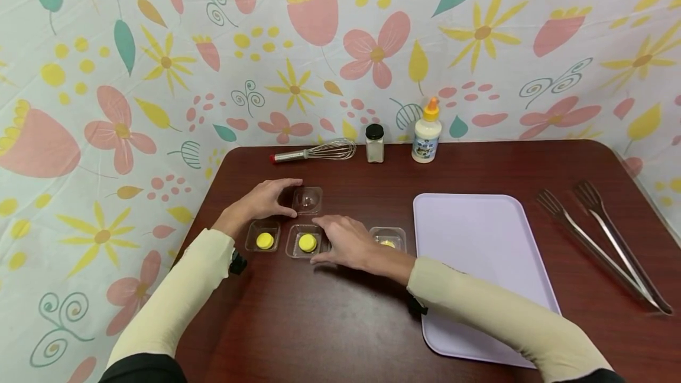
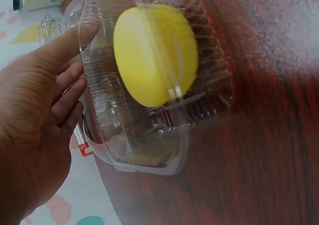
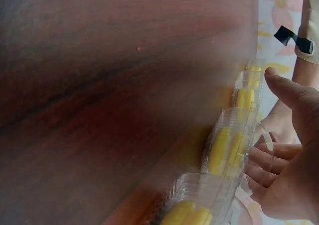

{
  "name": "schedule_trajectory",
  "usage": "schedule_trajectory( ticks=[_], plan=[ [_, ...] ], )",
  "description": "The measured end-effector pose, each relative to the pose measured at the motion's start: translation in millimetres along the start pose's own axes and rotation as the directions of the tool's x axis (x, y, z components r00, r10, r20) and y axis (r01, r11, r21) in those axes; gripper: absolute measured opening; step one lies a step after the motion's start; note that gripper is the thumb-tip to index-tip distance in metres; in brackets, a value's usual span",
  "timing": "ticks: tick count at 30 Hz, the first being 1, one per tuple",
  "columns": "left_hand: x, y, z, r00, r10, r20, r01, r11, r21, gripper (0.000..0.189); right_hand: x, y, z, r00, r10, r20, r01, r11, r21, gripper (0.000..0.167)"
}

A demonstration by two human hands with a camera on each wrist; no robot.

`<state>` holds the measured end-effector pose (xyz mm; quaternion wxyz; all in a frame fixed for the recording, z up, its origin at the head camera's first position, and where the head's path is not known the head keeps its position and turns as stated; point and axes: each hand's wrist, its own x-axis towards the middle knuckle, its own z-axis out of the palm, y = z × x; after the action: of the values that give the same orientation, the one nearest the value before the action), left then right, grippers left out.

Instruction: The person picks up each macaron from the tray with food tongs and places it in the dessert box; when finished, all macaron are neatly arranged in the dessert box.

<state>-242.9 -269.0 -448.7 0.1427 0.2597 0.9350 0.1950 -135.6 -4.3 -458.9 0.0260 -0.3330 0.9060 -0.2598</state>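
Observation:
My left hand (image 1: 266, 200) reaches round the left side of a clear plastic lid (image 1: 307, 200), thumb and fingers apart. Close by in the left wrist view, its fingertips are at the edge of the clear plastic. Before it stand small clear boxes, one at the left (image 1: 252, 242) and a middle one (image 1: 295, 251), each with a round yellow piece (image 1: 307, 243) inside. Fingers and thumb spread, my right hand (image 1: 348, 242) is at the right side of the middle box. Partly behind that hand is a right box (image 1: 396, 233). Several boxes line up in the right wrist view.
A lilac tray (image 1: 479, 241) lies to the right, below my right forearm. Metal tongs (image 1: 612, 247) with forked ends lie beyond it. At the back are a whisk (image 1: 319, 151), a black-capped jar (image 1: 375, 145) and a white bottle (image 1: 427, 135) with an orange tip.

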Motion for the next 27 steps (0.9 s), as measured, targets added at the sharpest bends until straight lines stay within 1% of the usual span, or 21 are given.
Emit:
schedule_trajectory(
  ticks=[3,8,13,20,23,27],
  plan=[
    [0.7,-0.3,1.3,1.000,-0.003,0.006,0.003,1.000,0.012,0.087,1.4,0.0,2.5,1.000,0.011,0.012,-0.010,1.000,-0.022,0.089],
    [1.9,-0.1,2.6,1.000,-0.003,0.004,0.003,0.999,0.053,0.086,3.1,1.2,5.2,1.000,0.012,0.002,-0.012,0.999,-0.036,0.088],
    [1.9,1.8,3.6,1.000,0.003,-0.009,-0.002,0.997,0.083,0.084,3.9,2.0,6.7,1.000,0.011,-0.003,-0.011,1.000,-0.029,0.085],
    [0.2,4.7,3.2,1.000,-0.004,-0.017,0.006,0.994,0.112,0.081,4.1,1.9,6.5,1.000,0.019,0.001,-0.019,1.000,-0.018,0.083],
    [-0.2,5.6,1.5,1.000,-0.005,-0.020,0.007,0.993,0.117,0.080,4.4,2.7,6.7,1.000,0.023,0.003,-0.023,1.000,-0.014,0.081],
    [-2.1,6.7,-3.4,0.999,-0.001,-0.041,0.005,0.995,0.103,0.079,4.4,3.5,7.2,1.000,0.027,-0.003,-0.027,1.000,-0.010,0.079]
  ],
)
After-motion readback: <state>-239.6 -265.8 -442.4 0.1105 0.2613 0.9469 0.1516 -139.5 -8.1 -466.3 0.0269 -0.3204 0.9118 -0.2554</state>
